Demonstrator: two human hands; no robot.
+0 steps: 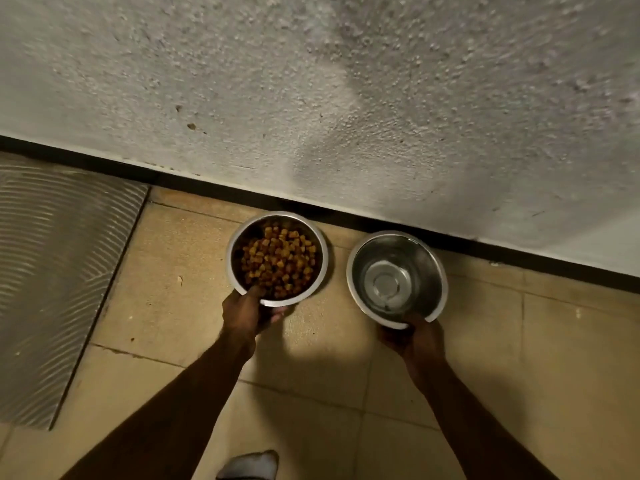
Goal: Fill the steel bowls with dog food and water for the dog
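Two steel bowls are side by side over the tiled floor, close to the wall. The left bowl (239, 237) holds a heap of brown dog food (278, 263). My left hand (247, 313) grips its near rim, thumb inside and fingers underneath. The right bowl (429, 268) holds clear water (386, 282) over its shiny bottom. My right hand (414, 337) grips that bowl's near rim, thumb over the edge. Whether the bowls touch the floor I cannot tell.
A rough grey wall (346, 98) with a black skirting strip (519, 258) runs behind the bowls. A grey ribbed mat (52, 271) lies on the left. Beige floor tiles (173, 306) spread around. A grey-white foot (249, 465) shows at the bottom edge.
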